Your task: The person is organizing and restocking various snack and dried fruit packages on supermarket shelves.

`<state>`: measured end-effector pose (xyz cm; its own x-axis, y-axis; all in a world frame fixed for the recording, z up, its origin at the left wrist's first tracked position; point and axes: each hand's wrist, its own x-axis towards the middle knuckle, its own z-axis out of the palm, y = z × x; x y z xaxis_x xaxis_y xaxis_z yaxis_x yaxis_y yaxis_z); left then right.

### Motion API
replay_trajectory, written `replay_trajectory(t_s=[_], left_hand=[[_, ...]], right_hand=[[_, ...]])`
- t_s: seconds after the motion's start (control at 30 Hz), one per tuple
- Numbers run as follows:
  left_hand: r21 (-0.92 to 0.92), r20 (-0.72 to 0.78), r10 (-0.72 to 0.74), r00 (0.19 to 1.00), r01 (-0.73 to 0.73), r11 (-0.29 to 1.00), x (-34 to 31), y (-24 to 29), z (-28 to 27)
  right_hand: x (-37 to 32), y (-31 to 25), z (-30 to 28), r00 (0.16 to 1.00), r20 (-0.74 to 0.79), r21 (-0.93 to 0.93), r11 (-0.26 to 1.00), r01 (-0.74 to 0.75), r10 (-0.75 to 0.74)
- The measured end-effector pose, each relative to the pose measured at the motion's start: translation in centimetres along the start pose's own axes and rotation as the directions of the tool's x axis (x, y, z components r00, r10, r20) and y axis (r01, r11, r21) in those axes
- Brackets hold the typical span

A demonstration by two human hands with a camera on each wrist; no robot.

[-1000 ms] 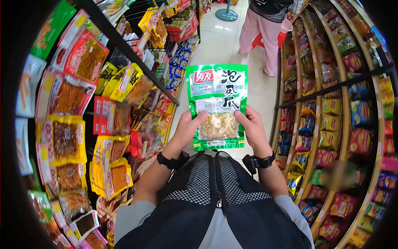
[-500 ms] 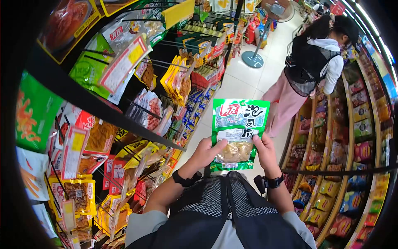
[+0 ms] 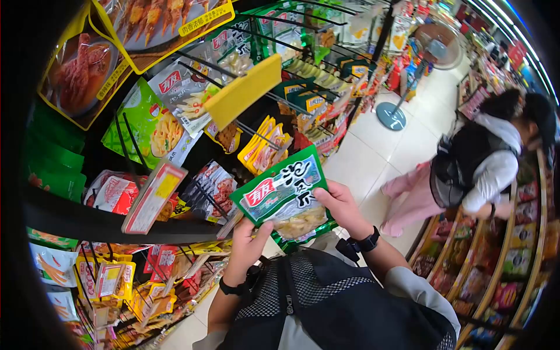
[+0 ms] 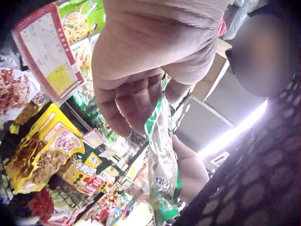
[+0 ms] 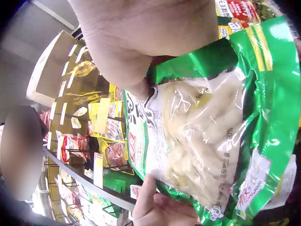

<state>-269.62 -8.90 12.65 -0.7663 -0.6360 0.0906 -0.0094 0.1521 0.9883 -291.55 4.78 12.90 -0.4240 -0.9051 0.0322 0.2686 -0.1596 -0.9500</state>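
A green bag of pickled chicken feet is held in front of the chest, tilted, its printed front facing up. At its left edge my left hand pinches it, thumb on the front and fingers behind. My right hand grips the opposite edge the same way. Through the clear window of the bag, pale pieces show in the right wrist view. The left wrist view catches the bag nearly edge-on, below the curled fingers of my left hand.
Close on the left stands a rack of hanging snack bags, with a yellow tag and a price card jutting out on hooks. A person in pink trousers leans toward the right shelves. A round floor base stands in the aisle.
The head view has swung left and up, bringing in more of the left rack. The bag, first upright, is now tilted and closer to the rack. Both hands keep their hold.
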Motion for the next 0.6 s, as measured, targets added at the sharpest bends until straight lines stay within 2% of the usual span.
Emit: replay_trajectory(t_s=[0.13, 0.23, 0.43, 0.5, 0.6], left_hand=[[-0.208, -0.221, -0.007, 0.975, -0.04, 0.977, 3.5, 3.4, 3.0], [-0.223, -0.345, 0.013, 0.938, -0.095, 0.97, 7.7, 4.9, 5.4], [-0.297, -0.493, 0.003, 0.87, -0.171, 0.939, 17.7, 8.8, 9.5], [-0.264, -0.482, 0.09, 0.872, -0.242, 0.934, 19.5, 9.8, 10.0], [-0.214, -0.481, 0.144, 0.865, -0.275, 0.937, 20.8, 12.0, 11.3]], right_hand=[[5.1, -1.6, -4.4, 0.974, 0.227, -0.207, 0.977, 0.048, 0.0], [7.9, -4.0, -7.3, 0.956, 0.292, -0.265, 0.96, 0.088, -0.007], [13.3, -5.5, -11.1, 0.975, 0.188, -0.093, 0.987, 0.134, -0.115], [14.5, -6.4, -11.8, 0.975, 0.166, -0.048, 0.987, 0.155, -0.145], [16.1, -7.6, -13.0, 0.959, 0.187, -0.015, 0.976, 0.217, -0.211]])
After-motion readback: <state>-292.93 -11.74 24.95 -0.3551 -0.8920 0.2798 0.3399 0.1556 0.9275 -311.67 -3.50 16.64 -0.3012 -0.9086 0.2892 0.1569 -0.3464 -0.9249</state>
